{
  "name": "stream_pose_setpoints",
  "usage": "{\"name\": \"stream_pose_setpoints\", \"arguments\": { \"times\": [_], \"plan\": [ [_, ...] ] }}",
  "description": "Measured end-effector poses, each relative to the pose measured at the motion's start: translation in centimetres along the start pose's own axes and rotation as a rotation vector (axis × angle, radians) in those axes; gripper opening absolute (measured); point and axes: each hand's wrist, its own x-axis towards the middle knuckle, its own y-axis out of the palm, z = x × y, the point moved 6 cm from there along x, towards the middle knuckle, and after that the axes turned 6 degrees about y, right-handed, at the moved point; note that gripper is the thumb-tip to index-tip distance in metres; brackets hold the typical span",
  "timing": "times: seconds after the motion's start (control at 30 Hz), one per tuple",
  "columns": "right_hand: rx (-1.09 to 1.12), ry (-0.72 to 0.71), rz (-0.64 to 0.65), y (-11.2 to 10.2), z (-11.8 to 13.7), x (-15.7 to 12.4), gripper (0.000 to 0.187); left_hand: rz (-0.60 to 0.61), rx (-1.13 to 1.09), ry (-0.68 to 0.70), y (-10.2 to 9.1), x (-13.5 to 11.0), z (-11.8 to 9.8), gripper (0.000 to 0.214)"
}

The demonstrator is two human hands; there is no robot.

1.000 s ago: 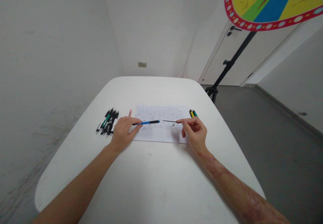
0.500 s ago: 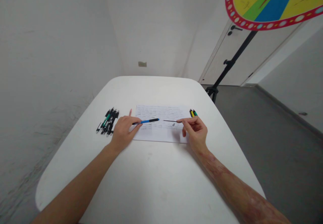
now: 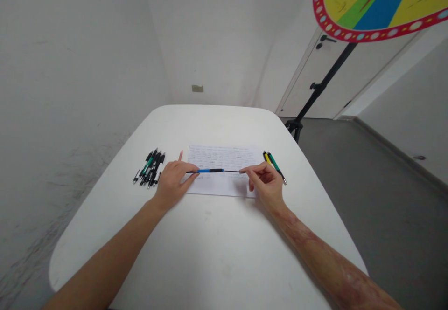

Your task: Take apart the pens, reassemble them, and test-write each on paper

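Observation:
My left hand (image 3: 175, 178) pinches a blue pen barrel with a black grip (image 3: 211, 170), held level and pointing right. Between the fingertips of my right hand (image 3: 266, 182) is a thin dark pen refill (image 3: 231, 171). The refill's left end meets the open end of the barrel; whether it is inside, I cannot tell. Both are held over a sheet of paper (image 3: 217, 188) with rows of handwriting. Part of the sheet is covered by my hands.
Left of my left hand lies a pile of several pens (image 3: 151, 168), mostly black and white. A yellow pen (image 3: 266, 157) and a green pen (image 3: 276, 164) lie beyond my right hand. The white table (image 3: 210, 244) borders a wall; a colourful wheel (image 3: 371, 2) stands at right.
My right hand has moved left and slightly down, bringing the refill up to the barrel's end. The barrel has turned to nearly level. More of the green pen shows.

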Motion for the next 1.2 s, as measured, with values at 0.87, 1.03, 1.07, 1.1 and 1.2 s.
{"name": "stream_pose_setpoints", "arguments": {
  "times": [0.87,1.03,1.07,1.1,1.2],
  "plan": [
    [-0.38,-0.001,0.202,2.2,-0.7,-0.7,0.018,0.086,-0.153,0.076,1.2,0.4,-2.3,0.007],
    [-0.606,-0.262,0.084,1.4,1.6,-0.1,0.012,0.054,-0.133,0.017,1.2,0.1,-1.4,0.007],
    [-0.659,-0.276,0.075,1.2,1.6,0.0,0.014,0.045,-0.124,0.011,1.2,0.1,-1.3,0.006],
    [-0.705,-0.273,0.077,1.0,1.4,0.2,0.017,0.035,-0.114,0.011,1.1,0.1,-1.2,0.006],
    [-0.79,-0.229,0.089,0.6,0.2,0.7,0.02,0.013,-0.085,0.013,0.9,0.1,-1.2,0.006]
  ]
}}
